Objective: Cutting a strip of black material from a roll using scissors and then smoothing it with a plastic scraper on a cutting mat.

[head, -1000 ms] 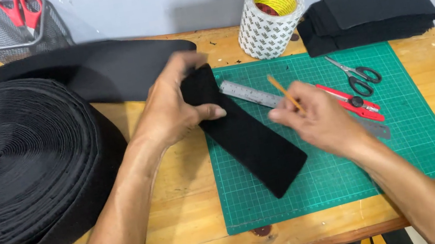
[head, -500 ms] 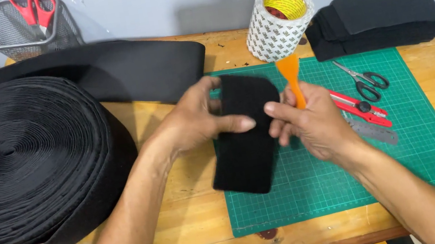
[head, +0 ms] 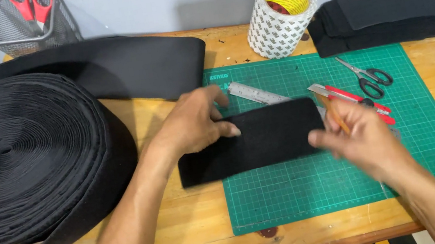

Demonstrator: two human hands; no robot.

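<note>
Strip (head: 256, 140) on mat (head: 356, 175) (roll (head: 17, 155) left).

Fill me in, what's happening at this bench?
A person is handling a black fabric strip that lies across the left edge of a green cutting mat on a wooden table. The left hand pinches the strip's left end; the right hand is at its right end with a pencil in its grip. A metal ruler, a red knife and scissors lie on the mat. A big black roll sits to the left.
</note>
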